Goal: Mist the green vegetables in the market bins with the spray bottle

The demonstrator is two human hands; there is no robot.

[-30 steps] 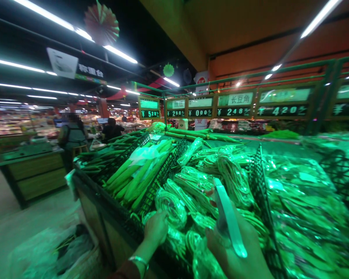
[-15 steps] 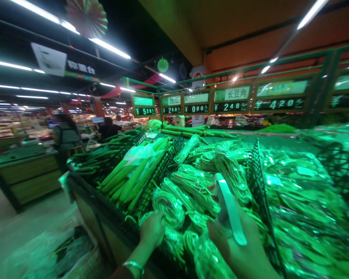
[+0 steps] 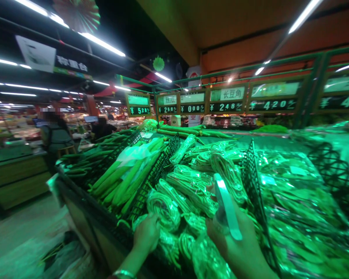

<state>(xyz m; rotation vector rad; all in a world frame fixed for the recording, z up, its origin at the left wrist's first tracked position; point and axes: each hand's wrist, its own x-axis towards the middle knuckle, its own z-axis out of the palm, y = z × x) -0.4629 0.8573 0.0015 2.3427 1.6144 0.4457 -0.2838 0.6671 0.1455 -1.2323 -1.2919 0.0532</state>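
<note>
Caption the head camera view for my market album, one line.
Left hand on bagged coiled beans in a market bin, right hand holding a pale flat strip.

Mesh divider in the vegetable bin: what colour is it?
The mesh divider is black, best seen in the head view.

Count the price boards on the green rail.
6, along the green rail, left to right: boards reading 5.28, 2.68, 0.00, 2.48, 4.20, and one cut off at the right edge. More may lie out of view.
</note>
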